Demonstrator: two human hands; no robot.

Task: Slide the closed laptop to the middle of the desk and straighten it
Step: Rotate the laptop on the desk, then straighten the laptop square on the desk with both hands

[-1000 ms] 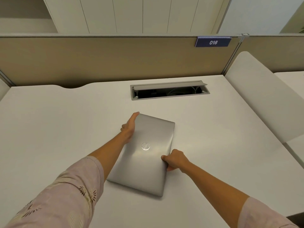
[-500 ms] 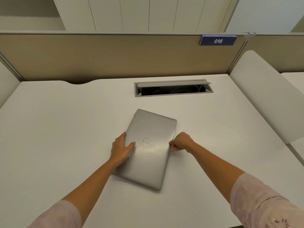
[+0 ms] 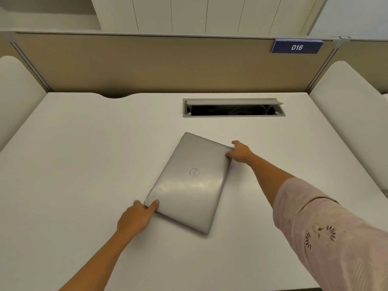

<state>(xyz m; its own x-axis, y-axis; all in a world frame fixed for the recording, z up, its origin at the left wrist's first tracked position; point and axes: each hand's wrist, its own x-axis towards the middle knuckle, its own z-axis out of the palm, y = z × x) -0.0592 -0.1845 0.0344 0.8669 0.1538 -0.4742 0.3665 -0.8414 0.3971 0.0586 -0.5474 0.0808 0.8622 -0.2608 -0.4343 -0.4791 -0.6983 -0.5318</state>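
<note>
A closed silver laptop with a round logo lies flat on the white desk, near the desk's middle and turned at an angle to its edges. My left hand grips the laptop's near left corner, thumb on the lid. My right hand holds the far right corner, fingers curled over the edge.
An open grey cable slot is set into the desk just beyond the laptop. A tan partition with a blue "016" tag closes the back. White side panels stand at the left and at the right.
My left hand slid down the left edge to the near corner. My right hand went up the right edge to the far corner. The laptop has turned slightly clockwise.
</note>
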